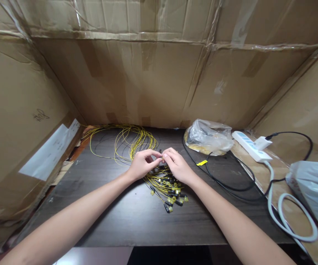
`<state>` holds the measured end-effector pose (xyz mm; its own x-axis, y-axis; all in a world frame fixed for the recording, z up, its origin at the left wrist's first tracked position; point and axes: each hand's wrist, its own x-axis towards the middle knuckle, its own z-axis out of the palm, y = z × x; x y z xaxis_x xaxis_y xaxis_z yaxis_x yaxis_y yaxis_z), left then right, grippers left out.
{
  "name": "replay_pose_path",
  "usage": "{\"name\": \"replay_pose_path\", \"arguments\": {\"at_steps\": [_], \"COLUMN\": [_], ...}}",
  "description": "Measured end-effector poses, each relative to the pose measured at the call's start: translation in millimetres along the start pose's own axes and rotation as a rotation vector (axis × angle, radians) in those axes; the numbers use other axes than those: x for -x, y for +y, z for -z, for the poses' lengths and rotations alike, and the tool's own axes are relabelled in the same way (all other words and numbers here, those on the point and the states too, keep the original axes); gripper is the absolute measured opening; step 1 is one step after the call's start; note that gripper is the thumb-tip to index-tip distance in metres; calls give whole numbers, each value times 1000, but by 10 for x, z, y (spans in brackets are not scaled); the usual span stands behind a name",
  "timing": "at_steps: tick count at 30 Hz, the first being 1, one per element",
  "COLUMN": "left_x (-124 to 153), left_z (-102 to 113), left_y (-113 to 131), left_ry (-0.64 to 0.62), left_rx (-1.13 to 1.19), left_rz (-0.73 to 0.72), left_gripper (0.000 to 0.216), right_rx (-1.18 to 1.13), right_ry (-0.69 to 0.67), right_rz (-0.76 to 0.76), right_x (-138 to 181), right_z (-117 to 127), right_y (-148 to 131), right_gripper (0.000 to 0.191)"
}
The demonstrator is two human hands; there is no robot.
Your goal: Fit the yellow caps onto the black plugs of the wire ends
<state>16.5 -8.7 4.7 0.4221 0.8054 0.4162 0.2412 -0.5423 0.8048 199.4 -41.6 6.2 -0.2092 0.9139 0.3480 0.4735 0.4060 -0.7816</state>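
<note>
Two bare forearms came up from the bottom edge and converged over the middle of a dark wood-grain table (120, 221). The left hand (142, 164) and the right hand (177, 166) met fingertip to fingertip, both pinched shut on a small dark part (161, 159) held between them. It was too small to tell what it was. The part sat just above the table at the upper end of a bundle of thin yellow wires (161, 181), which lay under and just in front of the two hands.

The near ends of those wires carried black connectors with yellow sleeves (172, 198), fanned out toward the camera. Behind the left hand, loose loops of the same yellow wire (128, 141) were spread across the far part of the table.

To the right of the hands lay a small yellow tag (202, 162), touching a black cable (230, 184) that curved across the tabletop. Further back sat a crumpled clear plastic bag (208, 135), and beside it a white power strip (249, 145) with a white plug in it. A thick white cord (286, 221) looped down the right side, near a grey plastic bag (313, 191) at the right edge. Taped cardboard walls (147, 81) closed in the table on three sides, and the left one bore a white label (51, 151).
</note>
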Motion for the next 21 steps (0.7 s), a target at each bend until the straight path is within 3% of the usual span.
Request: {"name": "replay_pose_path", "arguments": {"at_steps": [6, 15, 21], "left_x": [-7, -5, -10], "left_z": [-7, -7, -10], "left_y": [-12, -6, -24], "left_ry": [35, 19, 35], "left_rx": [16, 33, 38], "left_rz": [39, 13, 54], "left_gripper": [17, 17, 18], "right_rx": [8, -32, -3], "right_ry": [40, -11, 38], "right_rz": [-24, -1, -31], "right_x": [16, -2, 12], "right_z": [32, -1, 32], "right_y": [-48, -1, -38], "right_gripper": [10, 34, 9]}}
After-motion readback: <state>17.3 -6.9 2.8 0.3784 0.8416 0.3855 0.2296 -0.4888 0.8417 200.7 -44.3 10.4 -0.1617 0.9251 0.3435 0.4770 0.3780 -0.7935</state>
